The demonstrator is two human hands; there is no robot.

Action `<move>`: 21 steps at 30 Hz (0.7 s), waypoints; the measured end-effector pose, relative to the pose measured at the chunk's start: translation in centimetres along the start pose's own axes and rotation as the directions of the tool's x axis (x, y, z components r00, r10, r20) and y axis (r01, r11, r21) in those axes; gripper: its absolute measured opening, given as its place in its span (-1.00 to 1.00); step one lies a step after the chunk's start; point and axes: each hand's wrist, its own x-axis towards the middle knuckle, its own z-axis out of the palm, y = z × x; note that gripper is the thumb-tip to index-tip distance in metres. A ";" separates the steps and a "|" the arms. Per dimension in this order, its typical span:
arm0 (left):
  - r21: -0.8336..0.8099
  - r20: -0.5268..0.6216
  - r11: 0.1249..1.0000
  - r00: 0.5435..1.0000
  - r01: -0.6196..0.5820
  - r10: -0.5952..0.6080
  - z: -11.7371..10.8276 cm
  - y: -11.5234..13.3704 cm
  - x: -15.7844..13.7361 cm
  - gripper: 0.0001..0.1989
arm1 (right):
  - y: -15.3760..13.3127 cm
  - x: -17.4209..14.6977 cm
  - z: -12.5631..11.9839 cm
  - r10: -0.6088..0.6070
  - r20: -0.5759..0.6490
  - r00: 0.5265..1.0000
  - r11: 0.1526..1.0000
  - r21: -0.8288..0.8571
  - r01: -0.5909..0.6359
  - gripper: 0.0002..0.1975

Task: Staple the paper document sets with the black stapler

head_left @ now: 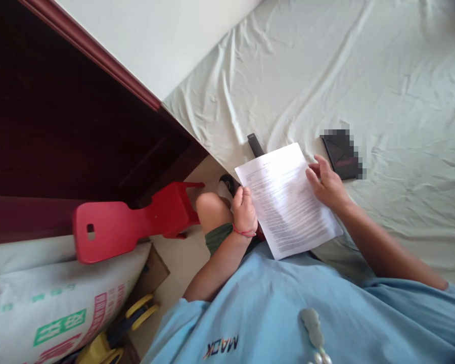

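A printed sheet of paper (288, 202) tilts over my lap, covered in lines of small text that I cannot read. My left hand (244, 210), with a red string bracelet at the wrist, pinches its left edge between thumb and fingers. Beside the right edge is my right hand (328, 184), its fingers loosely curved and apart; its fingertips come close to the paper, though I cannot tell whether they touch. A slim black object (255, 145) lies on the bed, its lower end hidden behind the sheet. To the right of my right hand rests a flat dark object (341, 154), partly pixelated.
The bed (402, 212) has a wrinkled pale sheet and runs along the white wall (147, 35). At left are a red plastic chair (106, 227), a large white printed sack (53, 303), a yellow wheeled thing (142, 311) and dark red furniture (68, 116).
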 end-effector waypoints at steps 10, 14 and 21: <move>-0.110 -0.015 0.992 0.998 -0.061 0.060 0.4 3.3 0.8 -0.73 | 0.0 -3.9 -1.9 0.257 0.427 0.867 0.685 0.552 -0.475 -0.54; -0.042 0.183 0.998 0.982 0.057 -0.048 -0.5 2.5 -0.3 -0.53 | -0.7 -3.7 -1.2 0.289 0.319 0.903 0.702 0.571 -0.426 -0.53; 0.154 0.203 0.968 0.952 0.201 -0.230 -2.7 -1.2 -1.7 -0.43 | -0.6 -2.9 -0.8 0.224 0.191 0.956 0.900 0.336 -0.278 -0.57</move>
